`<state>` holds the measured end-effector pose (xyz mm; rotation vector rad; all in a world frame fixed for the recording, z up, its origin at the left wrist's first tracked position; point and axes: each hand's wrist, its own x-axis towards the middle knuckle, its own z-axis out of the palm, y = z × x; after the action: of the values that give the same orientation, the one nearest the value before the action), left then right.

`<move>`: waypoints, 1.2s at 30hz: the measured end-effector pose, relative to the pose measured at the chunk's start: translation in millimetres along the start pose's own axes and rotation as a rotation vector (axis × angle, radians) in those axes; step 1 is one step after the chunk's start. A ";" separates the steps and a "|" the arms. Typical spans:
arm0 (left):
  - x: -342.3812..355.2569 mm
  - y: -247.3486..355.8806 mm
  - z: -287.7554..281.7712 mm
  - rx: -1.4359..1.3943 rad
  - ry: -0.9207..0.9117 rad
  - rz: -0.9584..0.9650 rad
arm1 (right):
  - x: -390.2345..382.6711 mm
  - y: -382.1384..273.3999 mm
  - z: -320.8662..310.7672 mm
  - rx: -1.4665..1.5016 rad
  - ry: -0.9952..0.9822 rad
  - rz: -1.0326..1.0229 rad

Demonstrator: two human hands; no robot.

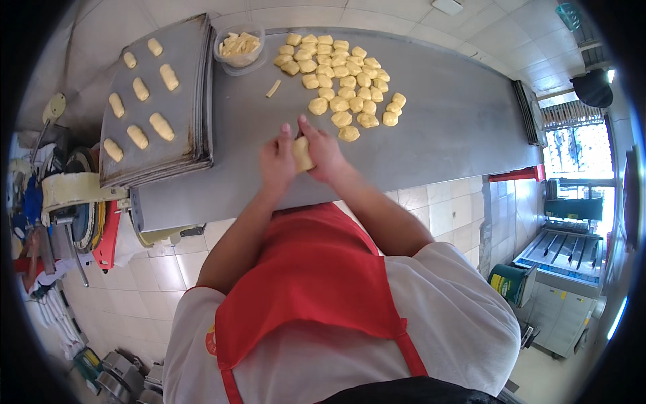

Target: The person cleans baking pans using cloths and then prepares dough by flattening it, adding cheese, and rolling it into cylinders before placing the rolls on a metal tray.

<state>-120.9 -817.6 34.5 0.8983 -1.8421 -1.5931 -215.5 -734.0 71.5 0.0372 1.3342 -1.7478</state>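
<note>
Between my two hands, above the near edge of the grey metal table [437, 145], is a flattened piece of pale yellow dough [303, 156]. My left hand [278, 160] grips it from the left, thumb pointing away from me. My right hand [324, 153] closes on it from the right, thumb also upward. Most of the fingers are hidden behind the dough and palms. Just beyond my hands lies a cluster of dough balls [346, 84]. A single pale stick [273, 88] rests on the table, short of a clear plastic tub [240, 47] that holds more such sticks.
At the left end, a stack of dark baking trays [195, 145] carries several shaped dough rolls [140, 89] on top. A machine with a cream-coloured rim [77, 195] stands beside the table's left end. More dark trays [527, 113] lean at the far right end.
</note>
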 end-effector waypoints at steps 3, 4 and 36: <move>23.8 -17.8 -49.9 -0.404 -0.046 -0.328 | -15.8 -53.7 18.8 0.047 -0.072 -0.095; 26.8 -27.2 -66.6 -0.542 0.021 -0.379 | -44.9 -90.8 35.5 -0.282 -0.134 -0.504; 127.7 -89.3 -9.6 0.671 -0.031 0.422 | -5.5 77.5 -75.5 -1.355 0.064 -0.484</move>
<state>-182.1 -929.6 -55.5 0.6699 -2.4381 -0.7389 -196.7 -671.9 -15.2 -1.0446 2.4400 -0.8409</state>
